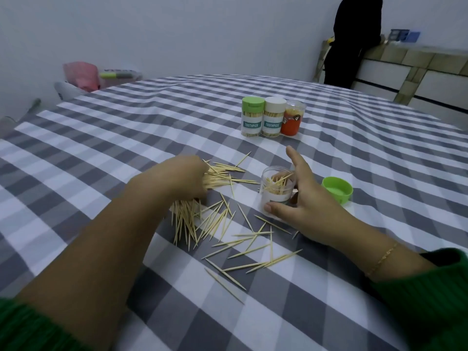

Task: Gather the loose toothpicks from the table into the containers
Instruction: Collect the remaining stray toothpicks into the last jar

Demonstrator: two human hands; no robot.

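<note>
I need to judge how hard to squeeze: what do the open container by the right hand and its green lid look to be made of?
The open container looks like thin clear plastic: the toothpicks inside show through its wall, and a white label band wraps the lower half. The green lid looks like opaque moulded plastic with a smooth, slightly glossy finish. Stiffness cannot be judged from this view.

A grey checked tablecloth (126, 127), a pink bag (81, 74), and a person in black (354, 41) standing beyond.
</note>
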